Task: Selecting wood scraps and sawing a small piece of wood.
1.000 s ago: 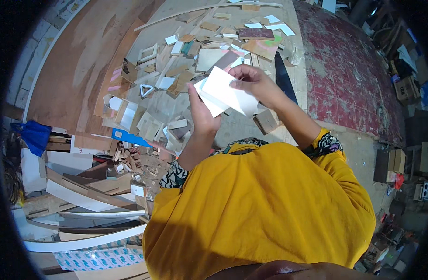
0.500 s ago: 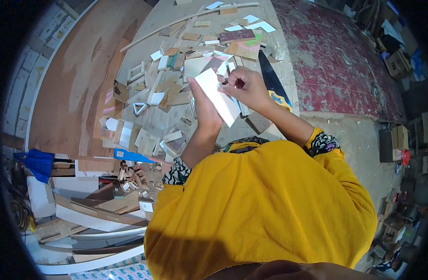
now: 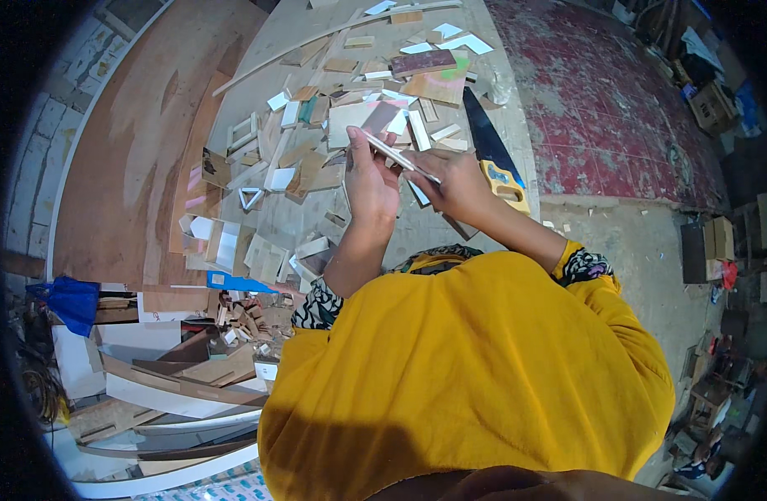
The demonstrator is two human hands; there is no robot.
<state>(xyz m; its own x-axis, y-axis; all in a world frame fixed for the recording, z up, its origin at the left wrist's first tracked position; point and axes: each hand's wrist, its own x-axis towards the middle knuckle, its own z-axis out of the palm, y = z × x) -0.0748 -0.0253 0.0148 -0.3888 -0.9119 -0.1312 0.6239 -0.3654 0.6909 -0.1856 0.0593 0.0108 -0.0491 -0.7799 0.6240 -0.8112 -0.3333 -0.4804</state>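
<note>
A thin board with a white face (image 3: 390,151) is tipped nearly edge-on above the worktable, so mostly its pale narrow edge shows. My left hand (image 3: 373,190) grips the upper left end, thumb up along the edge and fingers partly behind it. At the lower right end, my right hand (image 3: 459,182) is closed round the board, its fingertips partly hidden. Beneath both hands lie scattered wood offcuts, among them a white strip (image 3: 419,130). A handsaw with a yellow handle (image 3: 506,189) and dark blade lies just right of my right hand.
Loose wood pieces cover much of the worktable (image 3: 308,219), including a dark red block (image 3: 423,63) and a small triangular frame (image 3: 250,198). A large brown plywood sheet (image 3: 137,142) stands at the left. Planks and curved strips (image 3: 183,384) are stacked at lower left.
The board has turned from showing its broad white face to nearly edge-on. My right hand has shifted down and right, from a pinch over the face to a grip on the end.
</note>
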